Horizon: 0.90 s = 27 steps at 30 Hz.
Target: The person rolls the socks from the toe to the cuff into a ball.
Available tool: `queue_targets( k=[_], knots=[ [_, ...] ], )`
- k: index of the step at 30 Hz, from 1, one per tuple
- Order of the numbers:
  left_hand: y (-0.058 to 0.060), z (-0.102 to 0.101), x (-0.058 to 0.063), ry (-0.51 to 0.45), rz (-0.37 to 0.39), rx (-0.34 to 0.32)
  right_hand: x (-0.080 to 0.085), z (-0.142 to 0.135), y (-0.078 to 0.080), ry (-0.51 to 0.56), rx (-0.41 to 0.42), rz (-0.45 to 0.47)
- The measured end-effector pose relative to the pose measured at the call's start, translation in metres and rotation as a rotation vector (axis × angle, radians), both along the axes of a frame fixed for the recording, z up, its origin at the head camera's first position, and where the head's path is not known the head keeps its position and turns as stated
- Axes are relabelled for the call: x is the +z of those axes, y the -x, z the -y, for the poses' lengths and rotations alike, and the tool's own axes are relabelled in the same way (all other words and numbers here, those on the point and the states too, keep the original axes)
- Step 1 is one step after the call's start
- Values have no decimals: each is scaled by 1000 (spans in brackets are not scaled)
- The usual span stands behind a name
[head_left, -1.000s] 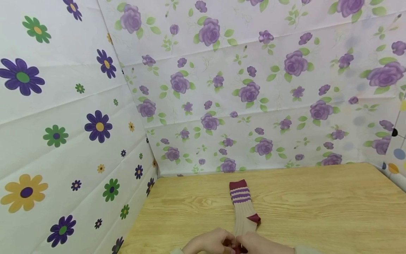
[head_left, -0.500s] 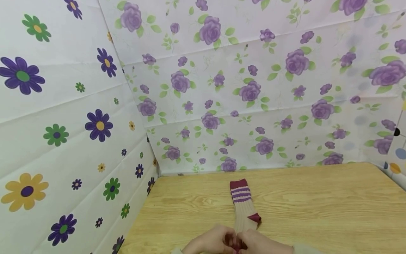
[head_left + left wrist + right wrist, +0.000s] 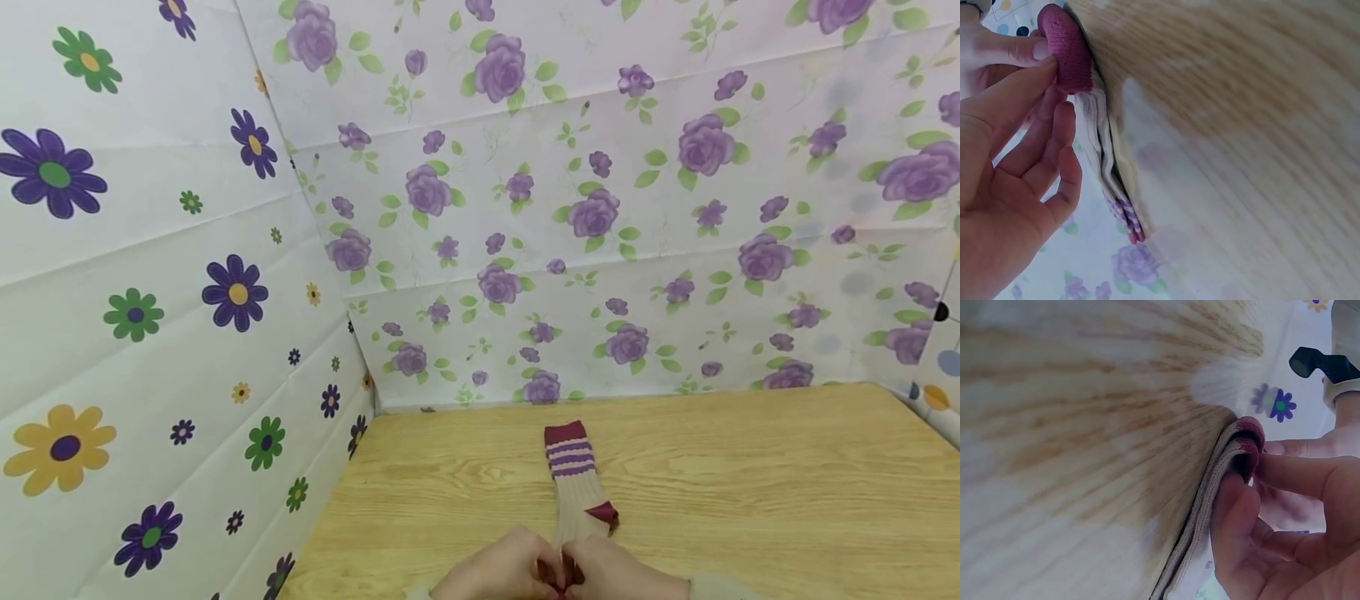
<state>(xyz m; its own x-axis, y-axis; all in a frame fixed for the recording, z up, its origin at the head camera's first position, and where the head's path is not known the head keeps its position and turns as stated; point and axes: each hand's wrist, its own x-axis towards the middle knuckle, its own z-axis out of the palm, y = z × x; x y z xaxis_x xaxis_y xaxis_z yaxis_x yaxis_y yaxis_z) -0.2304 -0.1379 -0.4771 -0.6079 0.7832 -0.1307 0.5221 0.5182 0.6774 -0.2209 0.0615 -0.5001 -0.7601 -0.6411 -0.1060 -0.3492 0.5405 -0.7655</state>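
Observation:
A pair of beige ribbed socks [image 3: 576, 496], laid one on the other, stretches away across the table with maroon cuffs at the far end. Purple stripes cross the leg and the heel is maroon. At the near end, my left hand [image 3: 504, 568] and right hand [image 3: 617, 571] meet side by side and pinch the maroon toes. In the left wrist view, the maroon toe [image 3: 1071, 53] is bent up between thumb and fingers. From the right wrist view, both sock layers [image 3: 1209, 481] curl over together at the toe, with my right fingers [image 3: 1235, 503] against the fold.
The wooden table [image 3: 750, 467] extends to both sides and behind the socks. A white cloth with purple roses [image 3: 592, 212] hangs at the back. Another with daisies [image 3: 236, 293] closes the left side. A dark strap [image 3: 1325, 364] is on the left wrist.
Both hands have crept slightly forward along the socks, still pinching the toes. The striped leg and cuffs stay where they lie; the head view has shifted a little.

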Motion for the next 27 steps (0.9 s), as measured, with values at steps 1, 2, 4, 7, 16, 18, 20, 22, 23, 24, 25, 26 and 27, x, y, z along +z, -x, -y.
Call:
queue_targets(
  k=[1,2,4,7,16,18,20,22,23,24,25,26,27],
  knots=[
    [0,0,1,6,6,4,1,0,0,-12,-8,-4],
    [-1,0,2,21,-14,-3,2,1,0,-41,-6,-20],
    [-2,0,3,48,-64,-21,3,1,1,-57,-13,-43],
    [-2,0,3,64,-123,-42,5,1,0,-66,-13,-76],
    [-4,-1,2,64,-186,-69,10,7,-10,-127,-7,-238],
    [-5,-1,1,74,-202,-66,10,7,-12,-133,-7,-266],
    [-5,-1,1,80,-214,-67,11,6,-14,-132,-3,-262],
    [-6,0,1,81,-212,-64,13,6,-16,-139,4,-243],
    [-6,0,1,80,-214,-65,14,6,-17,-152,6,-233],
    [-6,1,0,80,-214,-65,14,6,-18,-164,8,-220],
    [-6,1,0,78,-215,-66,15,6,-19,-176,13,-218],
    [-6,1,0,79,-219,-66,15,6,-19,-188,17,-216],
    [-6,2,0,79,-222,-68,15,7,-20,-202,21,-220]
  ],
)
